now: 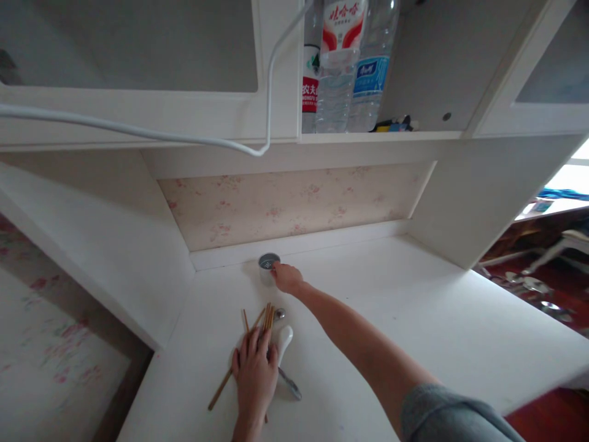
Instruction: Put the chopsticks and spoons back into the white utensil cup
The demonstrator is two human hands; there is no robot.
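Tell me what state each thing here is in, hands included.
Chopsticks: lying down, some crossing
Left hand: palm down over chopsticks
Holder: upright, open-topped
Right hand: fingers at holder's rim
White spoon: lying down
Metal utensil: lying, partly hidden
Bottles: upright on shelf
White cable: sagging, bent

The left hand (256,368) conceals the middle lengths of the chopsticks (221,390) toward the surface's (350,362) left edge; their count cannot be determined. The same hand obscures the upper end of the metal handle (291,385). Near the rear edge, the right hand (288,279) hides part of the container (267,261). The upper picture edge cuts off the bottles (338,80). Adjacent shelf items (393,126) are too small to identify. The surface's front right corner is blurred.
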